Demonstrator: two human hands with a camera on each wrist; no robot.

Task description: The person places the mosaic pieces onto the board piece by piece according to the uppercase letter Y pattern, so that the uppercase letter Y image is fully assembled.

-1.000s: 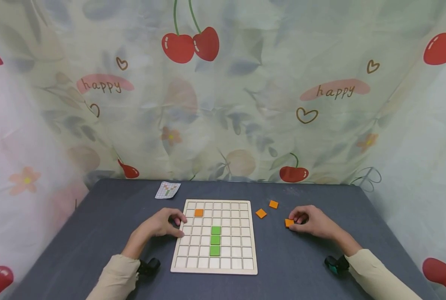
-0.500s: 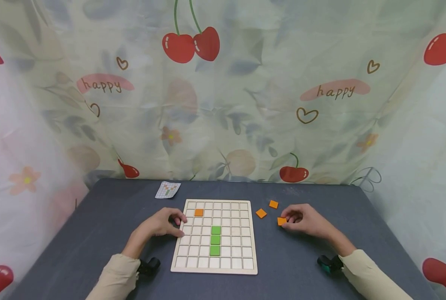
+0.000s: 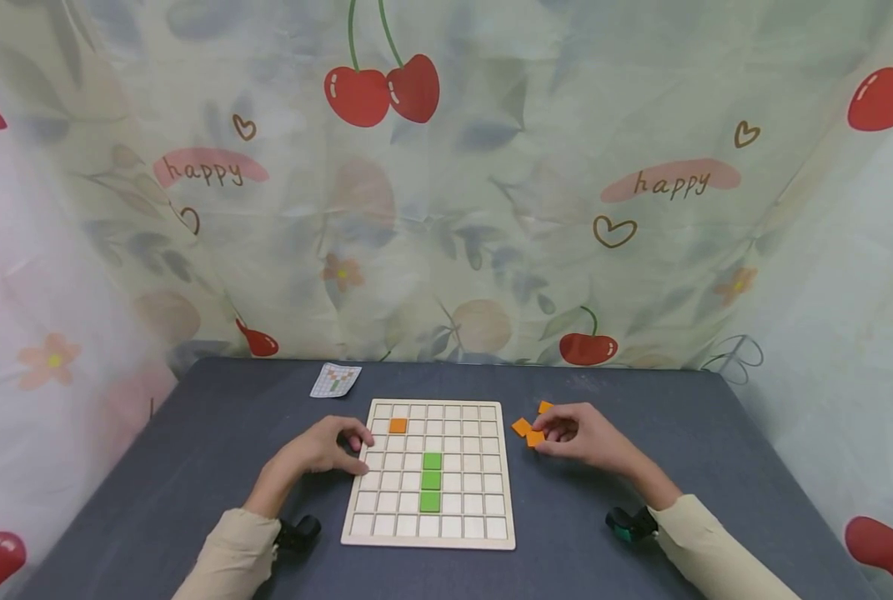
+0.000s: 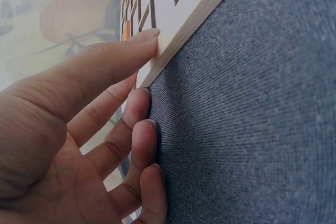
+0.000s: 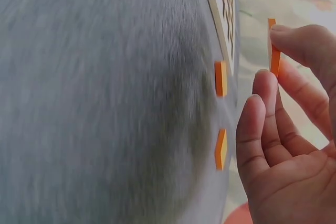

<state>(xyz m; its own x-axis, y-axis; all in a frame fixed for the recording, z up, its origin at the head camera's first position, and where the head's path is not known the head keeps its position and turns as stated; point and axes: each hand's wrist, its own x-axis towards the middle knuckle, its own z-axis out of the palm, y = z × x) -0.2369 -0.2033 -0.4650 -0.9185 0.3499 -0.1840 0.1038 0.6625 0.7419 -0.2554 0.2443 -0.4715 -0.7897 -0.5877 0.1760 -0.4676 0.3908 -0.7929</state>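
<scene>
Right hand: this hand [image 3: 592, 435] pinches one square, flat orange tile [image 3: 535, 439] between thumb and fingertips, with the other fingers loosely bent.
Pinched tile: raised above the surface to the right of the board, seen edge-on in the right wrist view; in the head view it overlaps the nearer loose tile's corner.
Loose tiles: two more square orange tiles lie flat and apart, one [image 3: 521, 427] just beside the board's right edge, the other [image 3: 545, 407] farther back and partly covered by the right hand.
Left hand: relaxed, thumb and forefinger spread, this hand [image 3: 326, 446] rests at the board's left edge; the thumb lies on the rim, the other fingers bent alongside it.
Board: the pale wooden square-grid board [image 3: 427, 542] lies flat, seven cells each way.
Tiles on the board: one orange square [image 3: 398, 426] sits in the second row from the far edge, second column from the left; three green squares [image 3: 432, 480] fill consecutive cells of the middle column, fourth to sixth rows.
Card: a small white paper card [image 3: 336, 380] with a printed grid and coloured marks lies beyond the board's far left corner.
Surface: dark blue-grey fabric covers it [image 3: 566, 525].
Backdrop: pale printed cloth [image 3: 446, 208] with cherries, leaves and "happy" lettering.
</scene>
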